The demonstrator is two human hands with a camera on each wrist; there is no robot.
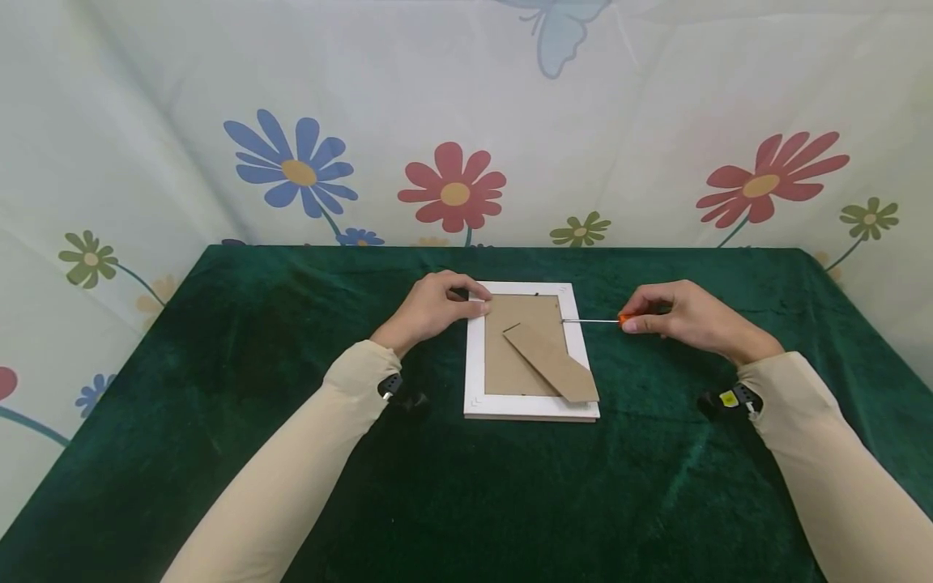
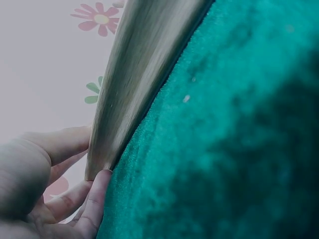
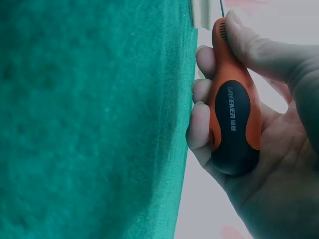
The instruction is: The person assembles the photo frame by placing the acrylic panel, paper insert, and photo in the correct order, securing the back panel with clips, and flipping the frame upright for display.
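Observation:
A white picture frame lies face down on the green cloth, its brown backing board showing. The cardboard stand leg slants across the board to the lower right corner. My left hand grips the frame's left edge near the top, thumb on the upper face; in the left wrist view the fingers touch its wooden side. My right hand holds a screwdriver by its orange and black handle. The screwdriver's metal shaft crosses the frame's right border, with the tip at the backing's right edge.
A dark green velvet cloth covers the table. Behind it hangs a white curtain printed with flowers and a butterfly. Small dark metal tabs stand at the backing's top edge.

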